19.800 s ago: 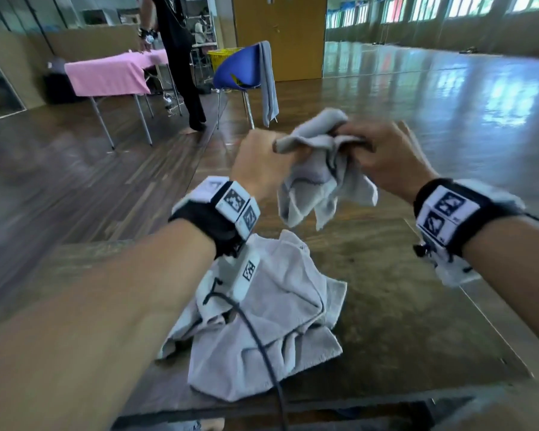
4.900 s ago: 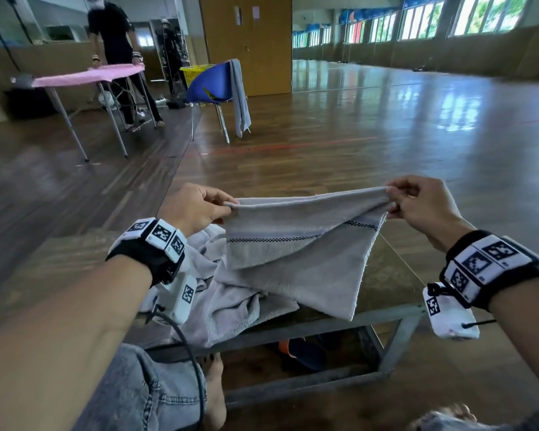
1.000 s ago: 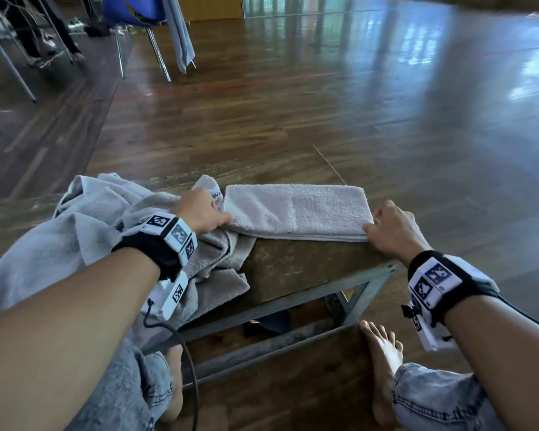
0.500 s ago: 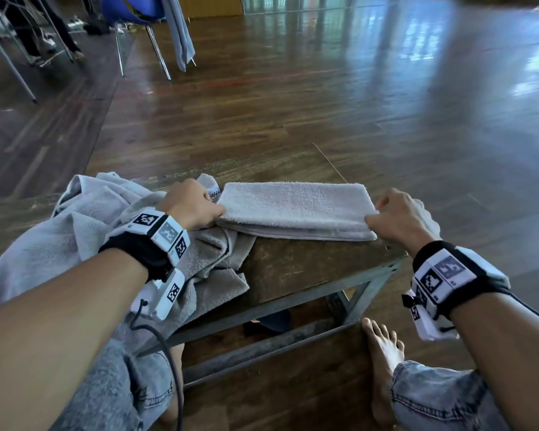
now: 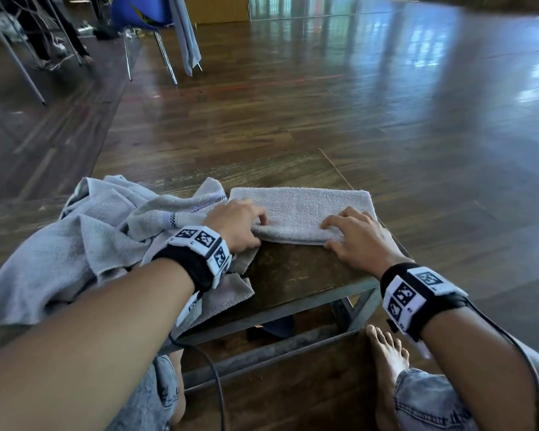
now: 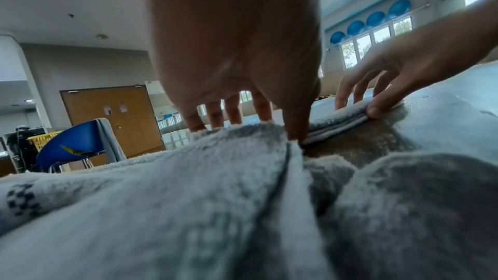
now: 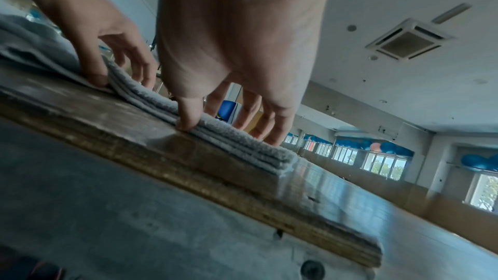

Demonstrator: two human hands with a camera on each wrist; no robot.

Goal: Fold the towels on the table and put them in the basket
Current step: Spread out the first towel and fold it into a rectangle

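A folded grey towel (image 5: 299, 209) lies flat at the right end of the low wooden table (image 5: 293, 275). My left hand (image 5: 238, 225) holds its left end, fingers curled on top and thumb against the near edge (image 6: 296, 133). My right hand (image 5: 352, 234) holds the right part the same way, with the thumb (image 7: 186, 118) pressed to the stacked layers (image 7: 237, 146) and arched fingers on top. A heap of unfolded grey towels (image 5: 84, 241) lies on the table's left side, under my left wrist.
The folded towel lies close to the table's right and near edges (image 7: 242, 195). My bare foot (image 5: 386, 356) and knees sit below the table. Far back stands a blue chair (image 6: 70, 146) with a grey cloth draped on it, and a yellow basket (image 6: 43, 138) behind it.
Both hands have moved in from the towel's two ends onto its top. The right hand slid left from the right end. The towel stays flat on the table.
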